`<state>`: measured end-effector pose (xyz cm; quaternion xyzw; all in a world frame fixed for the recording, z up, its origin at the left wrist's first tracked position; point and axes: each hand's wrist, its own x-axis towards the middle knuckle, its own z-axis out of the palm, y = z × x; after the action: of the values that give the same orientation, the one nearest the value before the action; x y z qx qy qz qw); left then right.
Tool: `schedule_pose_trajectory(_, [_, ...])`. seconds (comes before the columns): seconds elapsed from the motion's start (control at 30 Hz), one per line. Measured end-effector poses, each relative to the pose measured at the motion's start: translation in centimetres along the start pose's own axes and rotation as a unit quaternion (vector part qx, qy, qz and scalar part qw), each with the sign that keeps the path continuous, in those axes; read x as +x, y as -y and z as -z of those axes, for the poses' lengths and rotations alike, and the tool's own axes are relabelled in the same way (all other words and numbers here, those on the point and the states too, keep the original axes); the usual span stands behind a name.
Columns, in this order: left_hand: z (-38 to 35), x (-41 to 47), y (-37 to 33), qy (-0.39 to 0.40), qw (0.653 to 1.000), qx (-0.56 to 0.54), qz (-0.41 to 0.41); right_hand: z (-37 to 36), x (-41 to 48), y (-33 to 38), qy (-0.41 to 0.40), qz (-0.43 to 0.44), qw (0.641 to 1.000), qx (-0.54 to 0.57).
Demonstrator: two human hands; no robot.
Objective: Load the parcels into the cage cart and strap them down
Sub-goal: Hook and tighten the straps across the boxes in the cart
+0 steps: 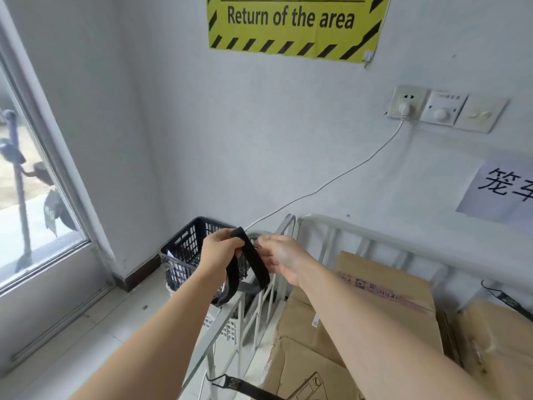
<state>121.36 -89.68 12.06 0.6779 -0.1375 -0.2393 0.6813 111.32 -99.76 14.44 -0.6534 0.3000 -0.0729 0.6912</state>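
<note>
Left hand (220, 246) fingers grip strap (253, 261); right hand (281, 256) fingers pinch it. Cage cart (375, 235) holds parcels (383, 284).

Single head-worn view, looking forward and down, close over the cage cart (360, 235) corner

two bare forearms (173, 327), bare left hand (220, 249) and right hand (284, 259)
</note>
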Motion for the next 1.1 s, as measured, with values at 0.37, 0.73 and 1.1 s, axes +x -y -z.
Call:
schedule_pose_trajectory(0.37, [6.0, 5.3, -1.0, -0.021, 0.987, -0.140, 0.072, -6.3, 8.7, -2.2, -0.007, -0.115, 0.993, -0.001])
schedule_pose_trajectory(0.73, [12.4, 13.8, -0.9, 0.189, 0.961, -0.157, 0.124, -13.9, 21.6, -4.2, 0.060, -0.251, 0.954, 0.154])
schedule_pose_trajectory(1.1, [9.1, 14.7, -5.3, 0.184, 0.942, -0.273, 0.069, -11.7, 21.1, 0.9, -0.019, -0.033, 0.935, 0.352])
